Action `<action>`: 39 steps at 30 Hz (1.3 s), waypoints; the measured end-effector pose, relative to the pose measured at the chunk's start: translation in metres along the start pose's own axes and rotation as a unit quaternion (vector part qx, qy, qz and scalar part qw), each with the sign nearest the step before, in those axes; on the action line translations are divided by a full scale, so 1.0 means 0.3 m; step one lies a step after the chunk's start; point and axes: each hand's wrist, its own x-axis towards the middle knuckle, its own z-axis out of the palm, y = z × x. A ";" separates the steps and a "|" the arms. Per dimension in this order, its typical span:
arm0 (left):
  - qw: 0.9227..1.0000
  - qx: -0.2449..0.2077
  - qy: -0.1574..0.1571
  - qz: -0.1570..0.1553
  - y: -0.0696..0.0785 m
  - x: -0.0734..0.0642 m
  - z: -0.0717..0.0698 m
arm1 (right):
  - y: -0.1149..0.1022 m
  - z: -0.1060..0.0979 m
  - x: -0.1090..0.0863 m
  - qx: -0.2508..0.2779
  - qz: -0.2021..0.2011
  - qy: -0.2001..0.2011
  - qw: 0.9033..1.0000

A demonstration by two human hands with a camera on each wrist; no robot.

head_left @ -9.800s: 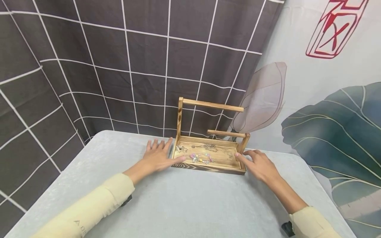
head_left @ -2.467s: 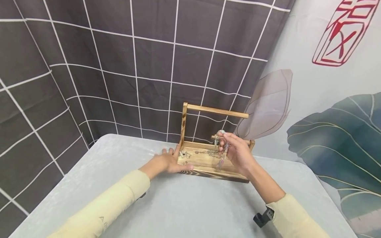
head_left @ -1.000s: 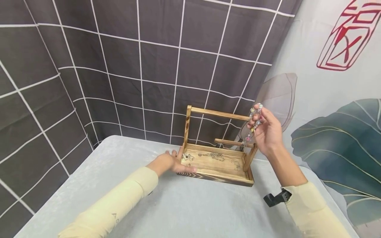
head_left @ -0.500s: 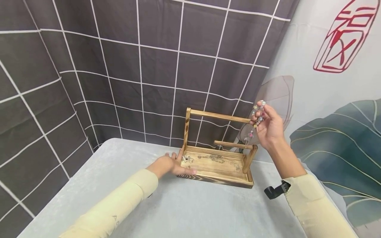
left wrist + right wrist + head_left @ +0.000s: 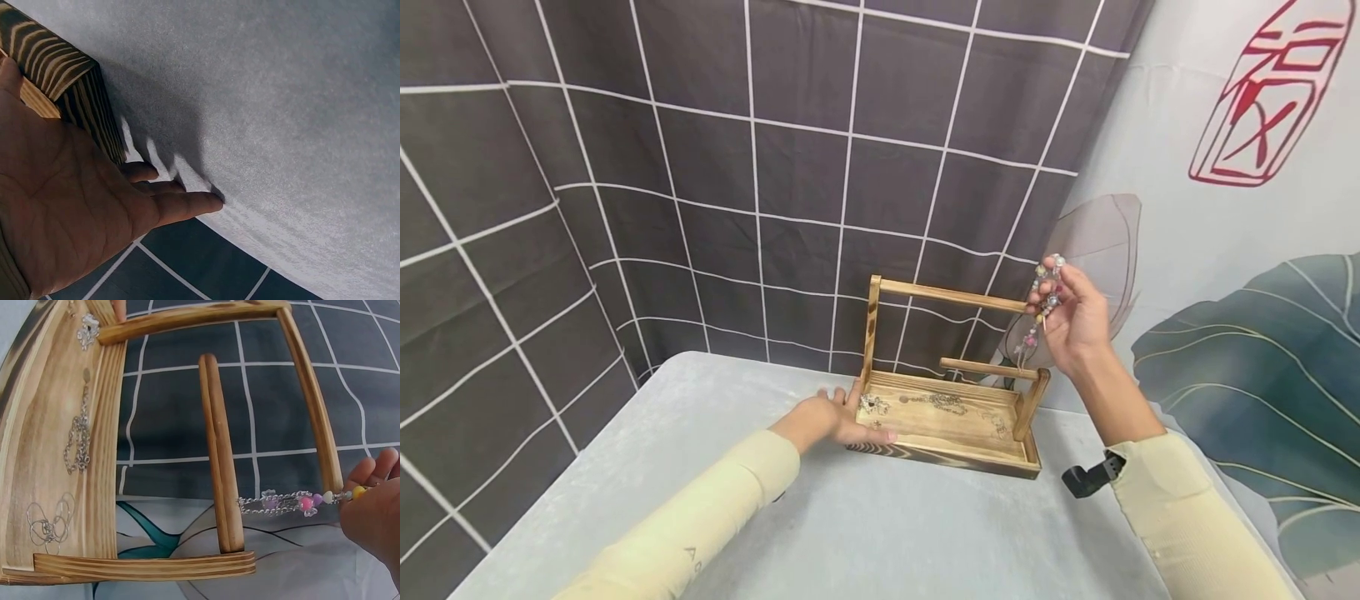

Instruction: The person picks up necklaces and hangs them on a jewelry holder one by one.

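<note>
A wooden display stand [image 5: 940, 462] has a shallow tray, a tall upper bar [image 5: 951, 294] and a short lower bar [image 5: 988, 367]. My right hand [image 5: 1081, 321] pinches a beaded bracelet [image 5: 305, 504] of silver chain with pink, purple and yellow beads. The bracelet dangles by the free right end of the upper bar; in the right wrist view its lower end overlaps the lower bar, contact unclear. My left hand [image 5: 827, 419] rests at the tray's left end, thumb on the front rim, fingers extended along the side. Part of the bracelet is hidden behind my right fingers.
In the tray lie a silver chain [image 5: 76, 440], a silvery flower-like piece [image 5: 87, 331] and a tangle of thin loops [image 5: 50, 525]. The stand sits on a grey cloth-covered table [image 5: 880, 533], close to a dark gridded curtain [image 5: 797, 183].
The beaded bracelet has left the tray, lifted up and rightward in my right hand. My left hand has shifted onto the tray's left corner. Over the last half second both hands barely move.
</note>
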 end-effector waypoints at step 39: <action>1.000 0.009 0.015 -0.002 0.001 0.004 0.013 | 0.153 0.072 -0.021 -0.061 -0.005 -0.036 0.997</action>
